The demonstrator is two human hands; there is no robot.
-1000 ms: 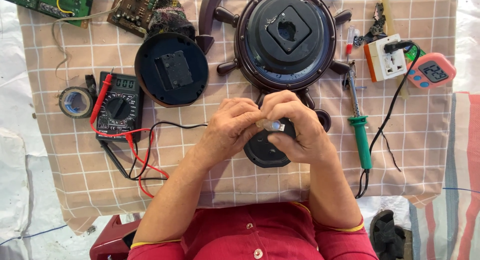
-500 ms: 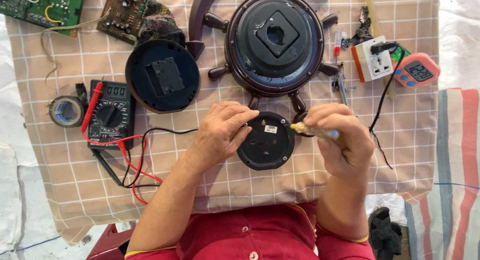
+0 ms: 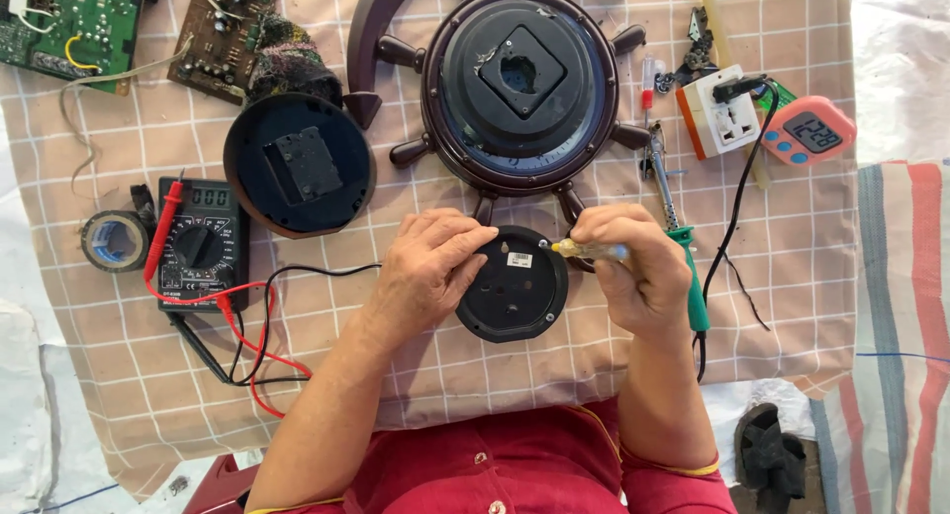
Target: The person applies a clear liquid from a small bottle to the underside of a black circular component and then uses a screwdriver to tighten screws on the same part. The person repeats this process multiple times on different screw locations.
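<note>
Checked cloth covers the surface (image 3: 792, 277); left hand (image 3: 430, 267) presses the round black disc (image 3: 515, 286), right hand (image 3: 633, 272) beside it pinching a screwdriver (image 3: 584, 248).

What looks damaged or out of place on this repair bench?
The ship-wheel clock lies face down with a jagged hole in its square back panel. A detached curved rim piece sits beside it. Multimeter leads sprawl tangled.
</note>
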